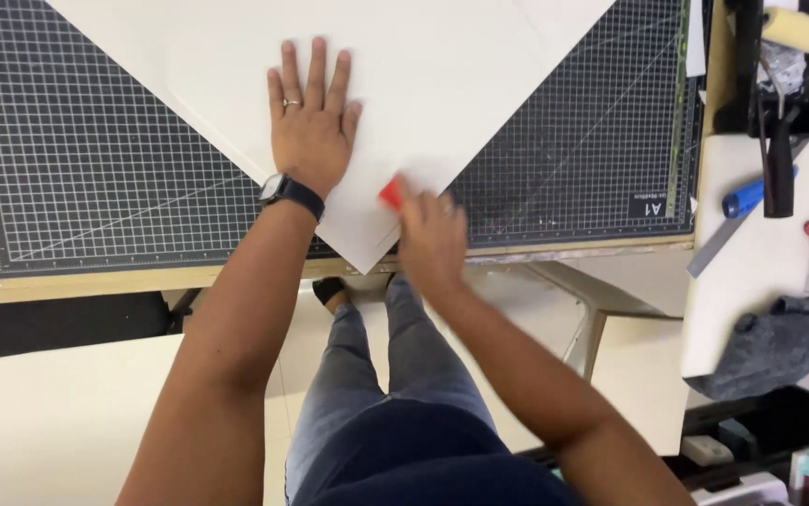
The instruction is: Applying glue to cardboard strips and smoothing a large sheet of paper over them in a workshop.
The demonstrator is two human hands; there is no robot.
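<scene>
Your left hand (311, 122), fingers spread, presses flat on the large white sheet (404, 84) at upper centre, over the dark gridded cutting mat (95, 169). Just right, your right hand (431, 239) pinches a small red tool (391, 193) near the sheet's lower corner.

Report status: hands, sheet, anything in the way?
Left hand flat on white sheet. Right hand grips red tool at sheet corner. Nothing blocking.

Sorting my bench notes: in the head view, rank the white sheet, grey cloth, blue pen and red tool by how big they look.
1. white sheet
2. grey cloth
3. blue pen
4. red tool, mostly hidden by the right hand, so unsure
</scene>
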